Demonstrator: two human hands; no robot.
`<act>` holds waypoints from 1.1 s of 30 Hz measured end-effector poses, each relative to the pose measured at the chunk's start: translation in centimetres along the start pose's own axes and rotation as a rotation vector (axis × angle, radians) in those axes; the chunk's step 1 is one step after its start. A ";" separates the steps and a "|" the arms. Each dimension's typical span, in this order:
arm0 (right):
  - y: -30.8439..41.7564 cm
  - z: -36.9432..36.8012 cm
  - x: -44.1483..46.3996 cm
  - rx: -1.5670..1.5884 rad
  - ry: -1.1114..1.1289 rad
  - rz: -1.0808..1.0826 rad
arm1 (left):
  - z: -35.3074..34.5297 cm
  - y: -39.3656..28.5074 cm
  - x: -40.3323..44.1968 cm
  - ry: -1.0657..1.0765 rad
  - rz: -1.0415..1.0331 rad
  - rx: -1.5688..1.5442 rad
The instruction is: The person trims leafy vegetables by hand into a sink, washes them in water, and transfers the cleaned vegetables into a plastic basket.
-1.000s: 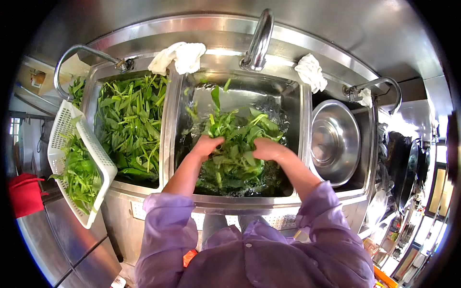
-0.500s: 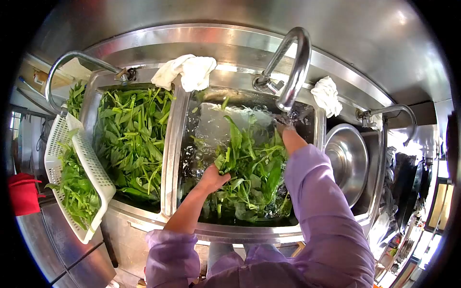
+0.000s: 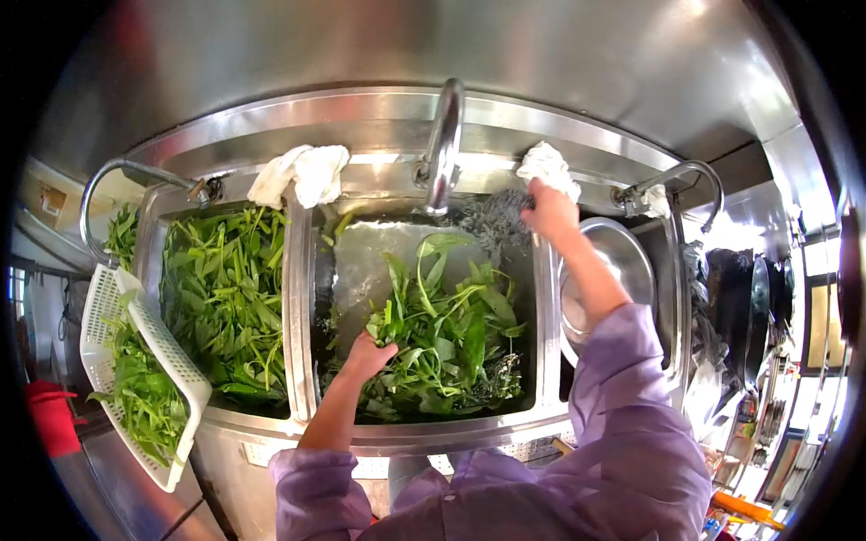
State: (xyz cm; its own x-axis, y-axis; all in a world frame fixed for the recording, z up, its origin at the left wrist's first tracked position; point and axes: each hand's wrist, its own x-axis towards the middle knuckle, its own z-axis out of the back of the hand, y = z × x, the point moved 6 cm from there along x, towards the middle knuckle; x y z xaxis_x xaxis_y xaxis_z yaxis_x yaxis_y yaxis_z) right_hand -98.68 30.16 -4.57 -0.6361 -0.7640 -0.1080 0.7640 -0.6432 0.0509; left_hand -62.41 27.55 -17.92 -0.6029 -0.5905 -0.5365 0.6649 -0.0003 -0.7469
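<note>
Long-stemmed leafy greens (image 3: 442, 334) float in the water of the middle sink (image 3: 548, 338). At their left side, my left hand (image 3: 368, 356) is closed round some stems. My right hand (image 3: 552, 215) is up at the sink's back right corner, fingers curled, overlapping the lower part of a crumpled white cloth (image 3: 544, 165). Whether it grips the cloth or something else is hidden. Just left of it lies a dark grey, rippled patch (image 3: 496, 221), perhaps disturbed water. A tall curved faucet (image 3: 444, 149) stands over the back of the sink.
The left sink (image 3: 296, 316) holds more greens. A white perforated basket (image 3: 167, 338) with greens tilts against its left side. A metal bowl (image 3: 642, 270) sits in the right sink. Another white cloth (image 3: 302, 176) lies on the back ledge, and side faucets (image 3: 113, 167) curve over both ends.
My right hand has come out of the water under the faucet and moved up to the cloth at the back right. My left hand stays at the greens. The view has shifted.
</note>
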 end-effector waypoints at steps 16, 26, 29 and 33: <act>-8.6 3.1 1.4 -0.024 -0.481 -0.145 | -0.3 1.2 -1.1 0.009 0.147 -0.106; 7.8 -12.4 -18.0 -0.090 0.902 0.250 | -3.6 -2.6 -4.0 0.244 0.347 0.761; 8.3 -17.9 -18.3 -0.154 0.837 0.227 | -7.0 3.2 -0.2 0.289 0.353 0.948; 8.0 -25.7 -15.8 0.052 0.879 0.132 | -5.1 4.2 1.9 0.107 0.537 0.650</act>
State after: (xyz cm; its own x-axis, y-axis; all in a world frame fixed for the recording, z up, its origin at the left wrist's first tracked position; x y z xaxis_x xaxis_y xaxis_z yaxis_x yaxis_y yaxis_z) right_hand -79.75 38.42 -28.00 -0.2136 -0.5312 -0.8199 0.8058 -0.5703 0.1595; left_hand -62.99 30.49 -24.08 -0.1494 -0.5633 -0.8127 0.9741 -0.2249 -0.0232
